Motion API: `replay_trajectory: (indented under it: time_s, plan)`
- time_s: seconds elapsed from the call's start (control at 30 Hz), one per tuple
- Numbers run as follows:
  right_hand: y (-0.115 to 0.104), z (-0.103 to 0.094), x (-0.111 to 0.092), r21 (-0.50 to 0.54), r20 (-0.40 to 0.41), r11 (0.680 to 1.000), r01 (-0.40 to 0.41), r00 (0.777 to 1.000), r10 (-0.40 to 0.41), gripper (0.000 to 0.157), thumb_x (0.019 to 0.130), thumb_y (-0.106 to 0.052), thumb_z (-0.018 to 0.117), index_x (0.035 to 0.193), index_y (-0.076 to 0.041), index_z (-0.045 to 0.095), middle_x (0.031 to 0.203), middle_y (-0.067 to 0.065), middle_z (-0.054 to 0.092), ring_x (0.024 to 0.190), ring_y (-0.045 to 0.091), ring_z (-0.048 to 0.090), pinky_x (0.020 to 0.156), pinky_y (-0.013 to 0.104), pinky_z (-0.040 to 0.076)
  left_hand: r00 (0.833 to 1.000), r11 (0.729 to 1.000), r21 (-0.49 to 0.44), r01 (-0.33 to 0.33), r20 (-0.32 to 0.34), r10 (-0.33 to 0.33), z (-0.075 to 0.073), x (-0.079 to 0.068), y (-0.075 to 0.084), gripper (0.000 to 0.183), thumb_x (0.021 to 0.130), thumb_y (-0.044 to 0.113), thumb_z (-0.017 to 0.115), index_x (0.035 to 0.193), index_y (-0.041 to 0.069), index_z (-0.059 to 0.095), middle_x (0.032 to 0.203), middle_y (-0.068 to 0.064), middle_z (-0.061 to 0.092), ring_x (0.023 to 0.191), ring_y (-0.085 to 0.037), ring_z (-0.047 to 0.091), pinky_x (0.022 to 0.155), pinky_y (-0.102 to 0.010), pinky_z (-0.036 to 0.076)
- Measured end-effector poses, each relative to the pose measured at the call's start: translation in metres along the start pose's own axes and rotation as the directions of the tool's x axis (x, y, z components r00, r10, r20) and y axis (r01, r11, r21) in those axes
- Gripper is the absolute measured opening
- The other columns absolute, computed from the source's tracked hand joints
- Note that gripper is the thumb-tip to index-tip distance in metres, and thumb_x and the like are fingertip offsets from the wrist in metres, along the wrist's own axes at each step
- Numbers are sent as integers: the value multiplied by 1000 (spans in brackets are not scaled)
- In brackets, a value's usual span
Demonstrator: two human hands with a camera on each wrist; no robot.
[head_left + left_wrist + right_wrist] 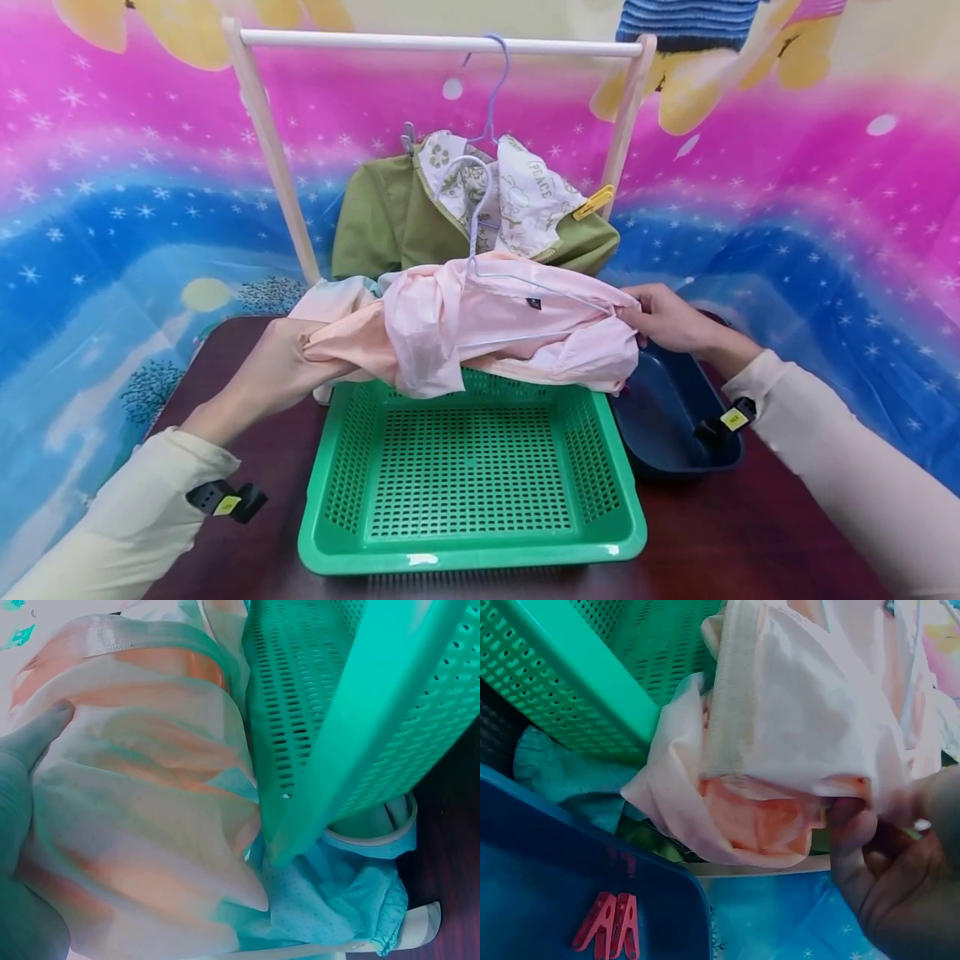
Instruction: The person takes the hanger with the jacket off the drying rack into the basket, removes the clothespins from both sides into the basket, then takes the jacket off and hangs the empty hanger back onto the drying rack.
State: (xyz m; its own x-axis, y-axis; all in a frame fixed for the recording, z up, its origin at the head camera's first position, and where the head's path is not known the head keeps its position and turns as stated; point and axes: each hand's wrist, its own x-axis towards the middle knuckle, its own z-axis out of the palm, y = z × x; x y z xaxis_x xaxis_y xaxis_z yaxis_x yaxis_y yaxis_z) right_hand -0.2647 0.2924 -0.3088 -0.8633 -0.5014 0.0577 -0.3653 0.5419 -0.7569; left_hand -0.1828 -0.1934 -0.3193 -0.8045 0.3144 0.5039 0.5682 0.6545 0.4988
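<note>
A light pink garment [517,321] with a small dark label stretches between both hands above the green basket. A pale hanger [480,212] sits inside its neck, hook upward, one arm reaching toward the right shoulder. My left hand [273,367] grips the bunched cloth at the garment's left end; in the left wrist view the thumb [56,724] presses on the fabric. At the right end, my right hand [671,321] pinches the garment's shoulder near the hanger's tip. Behind it, a green jacket [378,204] with a printed lining hangs on a blue hanger [495,92].
A wooden rack with a white bar [360,40] stands at the back. Yellow [595,202] and grey clothespins [408,138] clip the jacket. The green basket [472,557] is in front; a blue basin [660,425] beside it holds pink clothespins [615,926]. Light blue cloth [322,892] lies beside the basket.
</note>
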Motion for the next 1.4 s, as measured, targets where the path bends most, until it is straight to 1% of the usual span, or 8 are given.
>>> replay_trajectory:
  time_s: [0.17, 0.3, 0.53, 0.77, 0.97, 1.07, 1.23, 1.4]
  plan:
    - [-7, 7, -2, 116, -67, 991, -64, 995, 72, 46, 111, -27, 36, 124, 11, 58, 78, -12, 64, 69, 4, 62, 64, 24, 54, 1000, 1000, -18, 20, -19, -20, 1, 2, 1, 27, 82, 16, 84, 64, 20, 64, 62, 11, 62, 64, 0, 51, 54, -22, 41]
    - [-16, 14, -1, 45, -139, 998, -43, 989, 49, 38, 106, -26, 51, 119, 8, 63, 77, -11, 67, 67, 4, 62, 62, 24, 52, 998, 998, -26, 62, -26, -63, 1, 2, 1, 33, 81, 16, 84, 61, 17, 58, 57, 10, 57, 60, -1, 50, 51, -23, 40]
    - [-10, 5, -3, 135, -63, 990, 51, 997, -42, 31, 103, -10, 53, 131, 5, 59, 90, -6, 72, 76, 7, 68, 71, 26, 57, 997, 997, -34, 65, -45, -66, -2, -1, -4, 33, 81, 14, 83, 61, 14, 56, 56, 8, 54, 54, -2, 45, 49, -24, 37]
    - [1, 5, -1, 577, 105, 816, -29, 994, -39, 24, 109, -9, 43, 124, -10, 61, 100, -4, 71, 88, 5, 68, 77, 22, 56, 996, 994, -84, 72, -45, -76, -2, -1, -4, 16, 82, 12, 82, 74, 15, 68, 64, 12, 60, 54, -3, 47, 48, -24, 38]
    - [-5, 20, 2, 667, 160, 742, -66, 986, -56, 28, 111, -17, 38, 118, -14, 64, 102, -6, 72, 89, 6, 69, 78, 24, 56, 990, 982, -148, 114, -69, -125, -2, 0, -2, 8, 83, 9, 81, 80, 11, 73, 60, 16, 60, 50, -2, 47, 48, -23, 40]
    - [-13, 32, 3, 608, 183, 787, -103, 983, -13, 28, 111, -23, 37, 116, -13, 63, 94, -6, 73, 80, 6, 69, 71, 25, 56, 987, 978, -177, 108, -97, -126, 0, 2, -2, 13, 83, 7, 80, 75, 8, 71, 56, 18, 58, 50, -1, 48, 50, -21, 40]
    - [-30, 62, -1, 204, 135, 977, -61, 990, 33, 24, 108, -18, 48, 105, -2, 64, 86, 2, 70, 66, 3, 61, 59, 23, 51, 988, 973, -205, 104, -87, -124, 4, 5, -1, 8, 83, 7, 81, 82, 6, 72, 62, 20, 60, 56, -2, 50, 52, -21, 42]
    - [-38, 93, -7, -42, 189, 995, 93, 978, -83, 15, 101, -6, 56, 103, 5, 66, 93, 4, 63, 81, 1, 52, 74, 21, 45, 988, 973, -185, 138, -43, -149, 5, 5, 1, 10, 84, 13, 82, 81, 10, 73, 61, 19, 62, 59, -3, 52, 54, -23, 44]
